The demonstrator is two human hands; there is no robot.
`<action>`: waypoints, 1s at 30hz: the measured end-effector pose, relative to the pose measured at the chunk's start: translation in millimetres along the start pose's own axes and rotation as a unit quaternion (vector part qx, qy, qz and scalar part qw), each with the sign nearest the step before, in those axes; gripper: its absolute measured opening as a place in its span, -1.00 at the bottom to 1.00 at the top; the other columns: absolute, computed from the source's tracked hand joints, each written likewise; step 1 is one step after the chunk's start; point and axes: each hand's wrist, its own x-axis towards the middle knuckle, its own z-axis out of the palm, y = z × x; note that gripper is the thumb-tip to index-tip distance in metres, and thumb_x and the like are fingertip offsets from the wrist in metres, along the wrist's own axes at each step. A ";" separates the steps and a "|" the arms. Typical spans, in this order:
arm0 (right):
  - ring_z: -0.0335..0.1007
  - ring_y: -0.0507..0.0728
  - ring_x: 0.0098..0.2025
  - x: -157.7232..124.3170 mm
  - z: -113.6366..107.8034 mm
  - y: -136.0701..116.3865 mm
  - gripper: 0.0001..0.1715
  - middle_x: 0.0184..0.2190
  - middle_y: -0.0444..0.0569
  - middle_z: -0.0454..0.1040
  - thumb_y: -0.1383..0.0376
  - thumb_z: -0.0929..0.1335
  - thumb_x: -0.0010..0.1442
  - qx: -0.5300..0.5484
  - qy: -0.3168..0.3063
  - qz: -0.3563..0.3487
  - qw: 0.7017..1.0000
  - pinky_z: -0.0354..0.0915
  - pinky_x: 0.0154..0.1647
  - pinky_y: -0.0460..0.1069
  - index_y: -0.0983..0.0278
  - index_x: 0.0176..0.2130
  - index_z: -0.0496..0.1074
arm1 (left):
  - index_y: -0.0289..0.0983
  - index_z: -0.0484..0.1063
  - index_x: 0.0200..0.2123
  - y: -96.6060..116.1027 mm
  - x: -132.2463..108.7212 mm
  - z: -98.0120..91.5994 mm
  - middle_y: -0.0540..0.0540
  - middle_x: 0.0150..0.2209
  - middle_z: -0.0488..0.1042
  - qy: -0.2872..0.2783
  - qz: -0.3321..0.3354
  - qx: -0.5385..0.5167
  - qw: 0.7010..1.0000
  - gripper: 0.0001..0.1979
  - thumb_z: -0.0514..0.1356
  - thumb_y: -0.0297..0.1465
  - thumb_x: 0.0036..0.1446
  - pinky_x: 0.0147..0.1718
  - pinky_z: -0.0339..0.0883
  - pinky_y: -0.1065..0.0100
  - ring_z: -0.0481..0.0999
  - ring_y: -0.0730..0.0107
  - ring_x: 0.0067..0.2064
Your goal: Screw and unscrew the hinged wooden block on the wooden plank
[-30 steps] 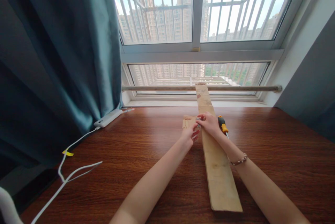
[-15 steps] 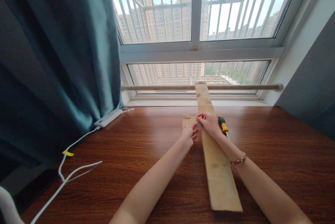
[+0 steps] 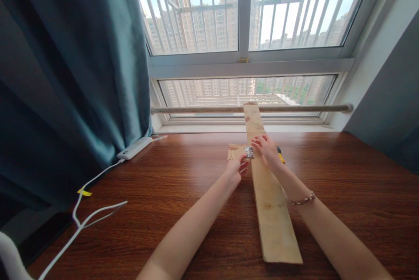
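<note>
A small silver metal hinge (image 3: pixel 249 152) lies across the joint between a short wooden piece (image 3: pixel 233 152) and a long wooden board (image 3: pixel 273 210). My left hand (image 3: pixel 236 168) is at the near edge of the hinge, fingers curled and fingertips pressing against it and the short piece. Over the board, just right of the hinge, my right hand (image 3: pixel 266 151) has its fingertips pinched together. Anything between those fingertips is too small to make out. A screwdriver with a black and yellow handle (image 3: pixel 280 154) lies beside the board, partly hidden behind my right hand and wrist.
The boards rest on a brown wood-grain table (image 3: pixel 183 210). A white power strip (image 3: pixel 135 148) with white cables (image 3: pixel 78 210) lies at the left, by a dark blue curtain (image 3: pixel 98 53). Beyond the table's far edge, a horizontal rail (image 3: pixel 203 109) crosses in front of the window.
My right hand has moved slightly right, away from the hinge, which now shows more fully. It covers more of the screwdriver. My left hand has stayed almost still.
</note>
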 end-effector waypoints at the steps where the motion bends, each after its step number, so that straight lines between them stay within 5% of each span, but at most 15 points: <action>1: 0.35 0.04 -0.45 -0.2 -2.7 -2.3 -0.59 -0.42 -0.02 0.41 0.03 0.10 0.19 0.003 -0.022 0.004 1.000 0.27 -0.45 -0.06 0.27 -0.33 0.29 | -0.29 0.36 -0.50 0.6 -0.9 0.2 0.03 -0.54 0.37 -0.004 -0.001 -0.003 1.000 -0.87 0.28 -0.41 -0.09 -0.54 0.12 0.44 0.36 0.52 -0.54; 7: 0.06 -0.05 -0.62 -7.2 -23.4 -16.7 -0.73 -0.69 -0.25 0.19 0.17 0.45 -0.19 -0.065 -0.187 -0.019 0.980 -0.02 -0.61 -0.12 0.31 -0.49 0.47 | -0.30 0.36 -0.54 3.6 -5.1 1.1 0.03 -0.59 0.36 -0.026 0.000 -0.034 0.999 -0.87 0.29 -0.45 -0.12 -0.53 0.14 0.45 0.34 0.55 -0.56; 10: 0.02 -0.05 -0.61 -11.5 -24.6 -19.5 -0.77 -0.71 -0.26 0.14 0.20 0.45 -0.19 -0.106 -0.209 -0.036 0.972 -0.09 -0.59 -0.11 0.29 -0.47 0.53 | -0.31 0.38 -0.52 4.2 -5.9 1.2 0.02 -0.58 0.37 -0.028 -0.003 -0.032 0.999 -0.91 0.27 -0.46 -0.10 -0.54 0.15 0.46 0.34 0.56 -0.57; 15: 0.04 -0.03 -0.59 -18.3 -16.4 -16.1 -0.77 -0.72 -0.22 0.18 0.15 0.43 -0.11 -0.131 -0.172 -0.046 0.975 -0.11 -0.55 -0.09 0.28 -0.49 0.54 | -0.31 0.39 -0.50 3.0 -4.9 1.3 0.01 -0.57 0.38 -0.026 -0.004 -0.036 0.999 -0.95 0.22 -0.48 -0.03 -0.55 0.16 0.47 0.36 0.54 -0.55; 21: 0.05 -0.01 -0.58 -22.6 -12.8 -9.7 -0.79 -0.71 -0.21 0.21 0.17 0.43 -0.13 -0.041 -0.127 -0.026 0.991 -0.09 -0.54 -0.09 0.27 -0.50 0.53 | -0.30 0.38 -0.49 -1.3 -0.4 1.0 -0.01 -0.54 0.42 -0.034 -0.001 -0.055 0.998 -0.92 0.26 -0.48 -0.05 -0.56 0.18 0.49 0.39 0.54 -0.55; 26: 0.06 -0.02 -0.58 -20.1 -12.7 -12.5 -0.74 -0.64 -0.19 0.26 0.14 0.42 -0.13 0.085 -0.060 0.031 0.994 -0.02 -0.57 -0.10 0.30 -0.50 0.44 | -0.31 0.36 -0.49 -5.5 2.8 0.6 -0.01 -0.59 0.39 -0.024 0.002 -0.046 0.999 -0.91 0.24 -0.47 -0.02 -0.60 0.14 0.47 0.37 0.51 -0.59; 30: -0.15 -0.07 -0.69 -13.9 -19.9 -18.5 -0.76 -0.69 -0.25 0.08 0.15 0.29 -0.03 0.227 -0.006 0.109 0.968 -0.15 -0.72 -0.13 0.24 -0.54 0.22 | -0.31 0.33 -0.53 -5.0 0.9 1.2 0.00 -0.58 0.39 -0.034 0.001 -0.056 0.998 -0.87 0.25 -0.47 -0.05 -0.57 0.16 0.46 0.38 0.52 -0.57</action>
